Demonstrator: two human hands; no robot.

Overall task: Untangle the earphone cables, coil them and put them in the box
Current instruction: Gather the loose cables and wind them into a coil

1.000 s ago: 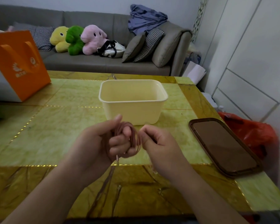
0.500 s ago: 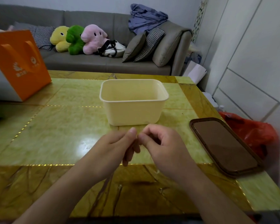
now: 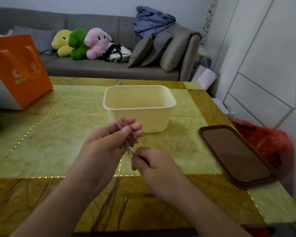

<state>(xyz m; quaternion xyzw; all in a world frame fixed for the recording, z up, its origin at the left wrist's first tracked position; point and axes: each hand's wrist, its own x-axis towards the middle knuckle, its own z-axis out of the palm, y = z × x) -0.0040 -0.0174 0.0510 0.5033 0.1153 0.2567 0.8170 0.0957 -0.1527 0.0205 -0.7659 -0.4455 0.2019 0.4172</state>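
In the head view, my left hand at centre frame clamps the pink earphone cable, coiled flat, between thumb and fingers, just in front of the cream box. My right hand, lower and right of it, pinches the loose tail. If my left grip slackens as I wrap the tail, the loops may spring open and tangle. Half a second ago both hands met fingertip to fingertip with the coil hidden; now they are apart and the coil shows.
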